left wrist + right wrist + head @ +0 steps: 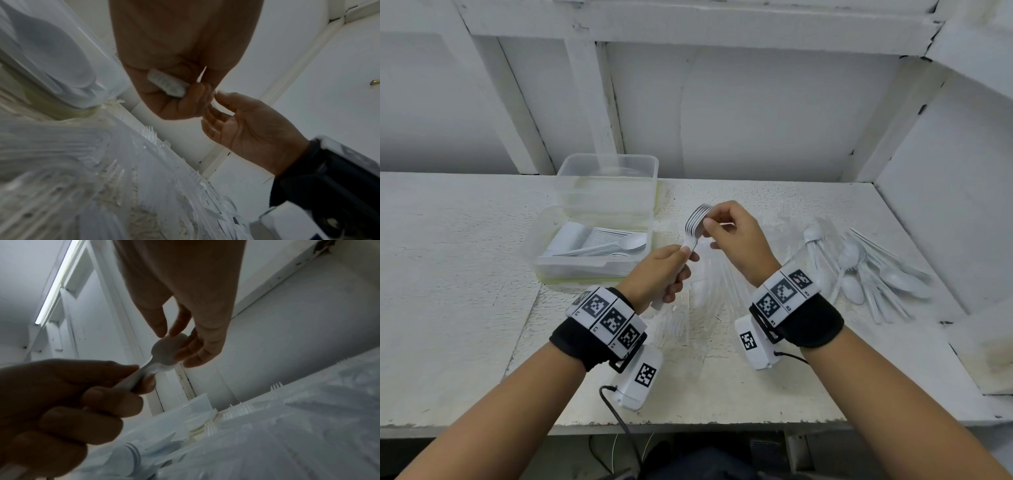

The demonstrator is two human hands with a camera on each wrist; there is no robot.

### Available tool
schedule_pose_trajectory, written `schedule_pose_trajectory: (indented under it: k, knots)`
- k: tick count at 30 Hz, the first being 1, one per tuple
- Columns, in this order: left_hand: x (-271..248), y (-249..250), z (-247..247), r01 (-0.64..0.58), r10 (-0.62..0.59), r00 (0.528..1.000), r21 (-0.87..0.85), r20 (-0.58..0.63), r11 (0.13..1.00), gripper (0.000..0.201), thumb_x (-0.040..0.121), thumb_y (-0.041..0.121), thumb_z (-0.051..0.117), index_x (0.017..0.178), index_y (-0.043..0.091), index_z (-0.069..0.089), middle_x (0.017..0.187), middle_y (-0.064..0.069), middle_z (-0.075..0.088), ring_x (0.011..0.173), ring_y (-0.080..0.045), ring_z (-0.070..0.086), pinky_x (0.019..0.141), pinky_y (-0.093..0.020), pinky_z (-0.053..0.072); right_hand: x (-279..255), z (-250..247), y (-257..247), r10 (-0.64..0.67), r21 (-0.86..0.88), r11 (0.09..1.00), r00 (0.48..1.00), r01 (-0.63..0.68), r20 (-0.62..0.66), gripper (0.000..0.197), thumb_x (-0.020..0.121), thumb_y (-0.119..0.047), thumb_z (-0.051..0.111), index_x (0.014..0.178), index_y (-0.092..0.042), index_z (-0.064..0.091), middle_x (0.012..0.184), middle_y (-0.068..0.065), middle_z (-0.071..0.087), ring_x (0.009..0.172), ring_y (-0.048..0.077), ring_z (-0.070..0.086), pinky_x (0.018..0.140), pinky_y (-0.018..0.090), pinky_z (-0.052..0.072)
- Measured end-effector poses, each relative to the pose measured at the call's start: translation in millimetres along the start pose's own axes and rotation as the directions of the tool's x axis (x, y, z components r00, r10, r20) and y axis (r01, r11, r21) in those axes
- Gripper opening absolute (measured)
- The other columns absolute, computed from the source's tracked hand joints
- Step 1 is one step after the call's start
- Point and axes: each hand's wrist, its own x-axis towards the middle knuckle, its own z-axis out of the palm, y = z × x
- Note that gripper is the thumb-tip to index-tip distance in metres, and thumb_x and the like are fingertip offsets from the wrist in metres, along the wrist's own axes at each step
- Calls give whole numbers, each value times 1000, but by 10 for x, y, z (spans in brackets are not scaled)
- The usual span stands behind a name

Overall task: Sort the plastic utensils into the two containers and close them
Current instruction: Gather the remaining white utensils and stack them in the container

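Note:
My left hand (686, 253) grips a stack of white plastic spoons (697, 222) by the handles, above the table's middle. My right hand (710, 219) pinches the bowl end of that stack between thumb and curled fingers. The right wrist view shows the spoon bowls (167, 352) between the right fingertips (160, 327). The handle ends (166, 84) stick out of the left fist in the left wrist view. A clear near container (541, 260) to the left holds stacked white spoons. Behind it stands an empty clear container (607, 161).
Several clear plastic forks (709, 291) lie spread on the table under my hands. A loose pile of white spoons (859, 274) lies at the right. White wall beams rise behind the table, and a wall closes the right side.

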Motion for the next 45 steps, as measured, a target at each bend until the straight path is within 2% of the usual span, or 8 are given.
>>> schedule_pose_trajectory:
  k: [3, 9, 15, 22, 26, 33, 37, 45]
  knots:
    - [-21, 2, -83, 21, -21, 1000, 142, -6, 990, 24, 99, 30, 38, 93, 14, 55, 63, 1, 37, 43, -7, 30, 40, -19, 23, 24, -48, 31, -95, -153, 984, 995, 87, -43, 19, 90, -20, 59, 106, -22, 49, 109, 1, 48, 95, 13, 53, 81, 17, 46]
    - [-69, 46, -268, -44, 32, 999, 622, 31, 782, 20, 89, 16, 54, 105, 19, 42, 84, 2, 57, 60, -7, 45, 52, -19, 35, -50, -33, 113, -303, -629, 536, 824, 563, 479, 40, 82, -42, 60, 117, -23, 62, 123, 3, 55, 114, 27, 49, 89, 45, 40]
    - [-98, 53, -416, -77, 6, 994, 658, 110, 749, 26, 86, 10, 57, 100, 17, 36, 63, 11, 50, 54, -9, 42, 53, -20, 34, -57, 106, 157, -389, -588, 333, 676, 737, 626, 21, 77, -31, 68, 92, -16, 66, 91, 1, 66, 76, 26, 64, 59, 36, 46]
    - [-208, 105, -778, -168, 239, 971, 708, 0, 686, 23, 91, 36, 53, 109, 21, 49, 87, 9, 59, 81, -8, 56, 74, -20, 45, 37, 113, 161, -384, -608, 387, 721, 693, 577, 34, 86, -38, 41, 89, -14, 65, 82, 0, 64, 64, 20, 59, 48, 30, 44]
    - [-127, 24, -1127, -146, 436, 885, 793, -163, 592, 22, 96, 18, 47, 110, 7, 60, 102, -3, 60, 88, -12, 52, 78, -21, 39, 162, 55, 133, -295, -678, 478, 829, 558, 475, 27, 93, -31, 53, 109, -11, 62, 101, 5, 62, 84, 25, 57, 66, 38, 49]
    - [243, -86, -1375, 25, 190, 975, 913, -112, 407, 28, 96, 13, 45, 116, 8, 64, 119, -13, 57, 110, -28, 54, 96, -30, 37, 368, 250, -6, -156, -687, 606, 907, 400, 390, 32, 95, -33, 49, 119, -14, 57, 113, 2, 59, 100, 19, 55, 82, 32, 45]
    - [367, -89, -1412, 81, 62, 992, 923, -112, 377, 20, 95, 16, 44, 81, 11, 58, 94, -12, 60, 91, -24, 55, 86, -32, 43, 435, 411, -59, -118, -653, 663, 913, 366, 391, 33, 94, -34, 50, 120, -15, 57, 115, 2, 59, 104, 17, 56, 86, 30, 44]
    - [401, -3, -1431, 97, -24, 995, 904, -96, 416, 24, 92, 17, 54, 112, 10, 65, 114, -5, 63, 102, -19, 56, 80, -20, 37, 542, 598, -152, -74, -565, 771, 923, 294, 378, 32, 93, -31, 54, 118, -13, 58, 118, 4, 60, 108, 18, 55, 93, 33, 43]
